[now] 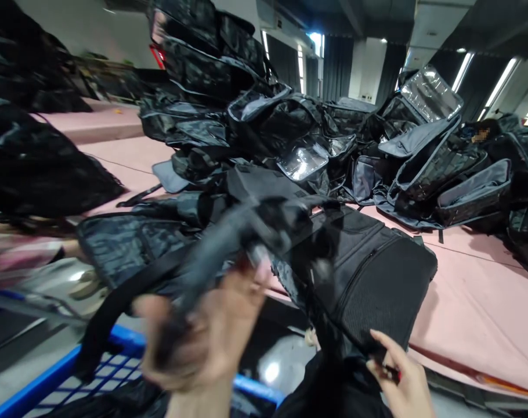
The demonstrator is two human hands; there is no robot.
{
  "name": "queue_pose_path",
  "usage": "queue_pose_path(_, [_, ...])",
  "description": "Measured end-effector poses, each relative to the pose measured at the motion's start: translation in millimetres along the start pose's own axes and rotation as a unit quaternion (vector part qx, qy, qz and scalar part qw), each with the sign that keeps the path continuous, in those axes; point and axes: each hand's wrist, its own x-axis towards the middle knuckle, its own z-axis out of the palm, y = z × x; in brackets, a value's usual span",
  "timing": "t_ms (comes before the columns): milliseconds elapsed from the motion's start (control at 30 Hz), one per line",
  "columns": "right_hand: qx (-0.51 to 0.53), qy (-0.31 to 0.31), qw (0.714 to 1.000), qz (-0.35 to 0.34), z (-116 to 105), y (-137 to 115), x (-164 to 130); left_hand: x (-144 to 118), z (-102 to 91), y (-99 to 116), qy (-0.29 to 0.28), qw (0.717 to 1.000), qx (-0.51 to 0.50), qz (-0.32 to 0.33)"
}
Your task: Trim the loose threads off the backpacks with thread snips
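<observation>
A black backpack lies at the front edge of the pink-covered table, its ribbed panel facing up. My left hand, smeared by motion, is in front of it with a wide black strap running through its grip. That strap arches up toward the backpack. Lower right, my right hand is closed, finger and thumb pinching a small dark object with a red part; its kind is not clear. A thin dark strap runs from the backpack down to this hand.
A blue plastic crate with dark fabric inside stands below on the left. Open camouflage backpacks are heaped across the pink table. Another dark pile lies at left. Part of another person shows at far right behind the bags.
</observation>
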Motion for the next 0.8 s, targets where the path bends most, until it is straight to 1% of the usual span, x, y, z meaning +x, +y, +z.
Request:
queue_pose_path(33, [-0.044,0.008,0.999,-0.025,2.6,5.4,-2.7,10.5,-4.1,11.1,0.046,0.997,-0.038,0.045])
queue_pose_path(67, [-0.086,0.016,0.995,-0.046,5.2,9.8,-4.8,19.5,-7.9,16.9,0.078,0.992,-0.075,0.070])
queue_pose_path(100, [-0.121,0.022,0.990,-0.064,7.5,13.2,-6.3,27.2,-11.3,16.4,0.088,0.989,-0.096,0.066])
queue_pose_path(133, [-0.152,0.025,0.985,-0.078,9.3,15.7,-7.3,33.9,-14.8,9.5,0.083,0.991,-0.100,0.042])
queue_pose_path(167, [-0.176,0.025,0.980,-0.089,10.5,17.4,-7.7,40.2,-18.7,-3.5,0.059,0.995,-0.083,-0.001])
queue_pose_path(200, [-0.191,0.020,0.976,-0.098,11.1,18.8,-7.8,46.7,-23.2,-21.4,0.033,0.997,-0.048,-0.046])
queue_pose_path(233, [-0.200,0.013,0.974,-0.103,11.0,20.2,-7.6,53.9,-28.6,-42.6,0.016,0.997,-0.002,-0.075])
queue_pose_path(267, [-0.203,0.007,0.973,-0.105,10.4,22.1,-7.2,62.0,-34.9,-65.5,0.007,0.995,0.052,-0.086])
queue_pose_path(300, [-0.204,0.003,0.973,-0.106,9.2,24.6,-6.7,71.1,-41.8,-88.4,0.000,0.989,0.124,-0.085])
queue_pose_path(333, [-0.205,0.002,0.973,-0.107,7.4,27.9,-6.0,80.7,-48.9,-109.9,-0.007,0.974,0.211,-0.079])
queue_pose_path(400, [-0.205,0.013,0.972,-0.113,1.6,36.9,-3.7,99.8,-61.9,-145.3,0.007,0.960,0.269,-0.082])
queue_pose_path(433, [-0.207,0.024,0.971,-0.116,-2.5,42.1,-2.1,107.9,-67.2,-158.3,0.016,0.952,0.295,-0.080])
queue_pose_path(500, [-0.202,0.038,0.972,-0.118,-13.2,52.8,2.0,118.7,-74.6,-175.0,0.013,0.943,0.324,-0.081])
queue_pose_path(567, [-0.180,0.038,0.978,-0.102,-27.3,62.8,6.9,120.4,-79.3,-181.5,-0.017,0.937,0.340,-0.083])
queue_pose_path(667, [-0.131,0.049,0.989,-0.045,-54.9,76.4,14.5,106.3,-85.9,-178.8,-0.074,0.929,0.352,-0.086])
queue_pose_path(733, [-0.103,0.071,0.992,0.006,-77.9,85.8,19.0,86.4,-90.5,-172.3,-0.098,0.923,0.362,-0.088])
queue_pose_path(800, [-0.088,0.089,0.991,0.051,-103.4,96.1,22.7,57.4,-93.8,-164.1,-0.111,0.918,0.371,-0.091])
